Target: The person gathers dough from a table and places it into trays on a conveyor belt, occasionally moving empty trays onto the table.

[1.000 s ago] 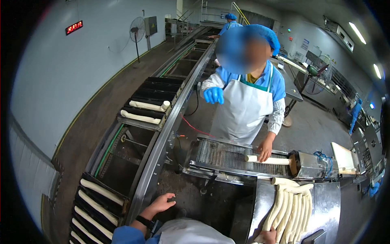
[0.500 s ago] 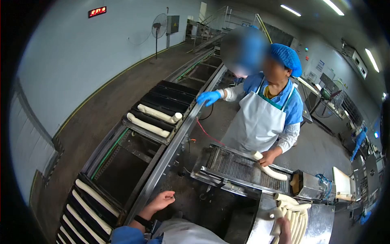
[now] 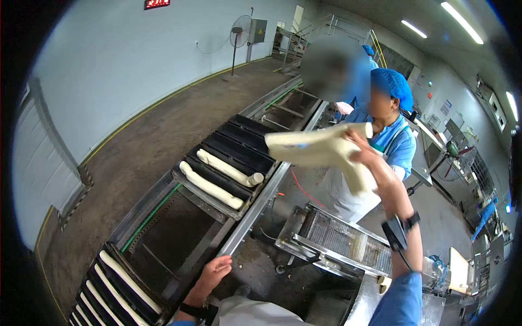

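Observation:
My right hand (image 3: 367, 149), raised in front of the co-worker, is closed round pale dough rolls (image 3: 310, 145), which are blurred and droop on both sides of it. My left hand (image 3: 215, 271) hangs beside the metal rail of the conveyor (image 3: 239, 233), fingers bent, and nothing shows in it. Two dough rolls (image 3: 212, 187) lie in the black trays (image 3: 234, 144) beyond the rail. Several more rolls (image 3: 128, 277) rest in separate black trays at the lower left.
A co-worker (image 3: 399, 117) in a blue cap and white apron stands across from me. Between us is a mesh belt (image 3: 337, 233). A steel table (image 3: 361, 304) is at the lower right, partly behind my right arm. A fan (image 3: 237, 38) stands by the wall.
My right hand has risen from the steel table with dough rolls in it, toward the trays. The view has shifted, and the co-worker's hands are now hidden.

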A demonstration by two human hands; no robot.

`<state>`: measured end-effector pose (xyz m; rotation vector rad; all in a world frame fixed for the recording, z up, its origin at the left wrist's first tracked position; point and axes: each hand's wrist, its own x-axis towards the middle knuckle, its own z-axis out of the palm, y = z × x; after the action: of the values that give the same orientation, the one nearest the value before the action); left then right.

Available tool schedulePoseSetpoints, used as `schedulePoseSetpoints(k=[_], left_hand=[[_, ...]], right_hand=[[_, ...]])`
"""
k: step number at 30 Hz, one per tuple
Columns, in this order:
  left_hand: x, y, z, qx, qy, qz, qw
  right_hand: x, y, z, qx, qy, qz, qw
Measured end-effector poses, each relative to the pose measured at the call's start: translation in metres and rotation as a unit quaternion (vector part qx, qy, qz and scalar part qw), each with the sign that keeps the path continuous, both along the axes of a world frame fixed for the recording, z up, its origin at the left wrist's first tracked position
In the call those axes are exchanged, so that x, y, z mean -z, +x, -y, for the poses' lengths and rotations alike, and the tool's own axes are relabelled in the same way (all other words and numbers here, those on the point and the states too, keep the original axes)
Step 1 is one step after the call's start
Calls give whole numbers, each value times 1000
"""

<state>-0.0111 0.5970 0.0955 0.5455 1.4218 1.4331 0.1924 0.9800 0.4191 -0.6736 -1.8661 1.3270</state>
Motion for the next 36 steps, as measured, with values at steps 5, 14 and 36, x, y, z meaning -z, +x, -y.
schedulePoseSetpoints(k=[5,14,36], left_hand=[[-3,-14,-1,-35,13,0,999],[-23,-58,-90,-61,108,12,992],[80,-137,-190,-328,-140,-517,778]], right_hand=[[53,-114,-57,13,150,62,987],[211,46,13,-2,-123,169,978],[374,423,407,574,-477,88,660]])
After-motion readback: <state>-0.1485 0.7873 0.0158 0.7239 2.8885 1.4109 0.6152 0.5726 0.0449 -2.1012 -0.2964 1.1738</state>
